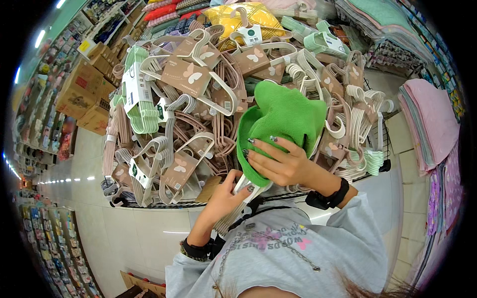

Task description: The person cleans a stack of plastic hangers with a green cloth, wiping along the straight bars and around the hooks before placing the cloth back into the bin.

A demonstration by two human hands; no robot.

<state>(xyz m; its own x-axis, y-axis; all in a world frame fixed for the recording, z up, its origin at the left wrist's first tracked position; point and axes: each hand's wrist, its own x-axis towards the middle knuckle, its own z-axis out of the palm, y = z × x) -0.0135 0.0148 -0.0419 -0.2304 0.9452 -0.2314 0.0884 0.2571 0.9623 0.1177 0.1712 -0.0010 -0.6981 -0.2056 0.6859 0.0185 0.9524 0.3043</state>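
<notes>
My left hand (223, 199) grips a bundle of pale plastic clothes hangers (227, 218), thumb on top, close to my body. Over the upper part of that bundle lies a bunched green cloth (287, 111). My right hand (279, 160) rests on the cloth with its fingers bent over it, pressing it against the hangers. The cloth hides most of what is under it. Beyond both hands, a wire-rimmed display bin (160, 205) is heaped with brown, white and grey hangers (197, 70) in card sleeves.
Light green hangers (139, 93) stand at the heap's left. A yellow cushion (257, 18) in clear wrap lies behind. Cardboard boxes (84, 89) are stacked at the left, near goods shelves (52, 246). Folded pink textiles (432, 119) hang over a stand at the right.
</notes>
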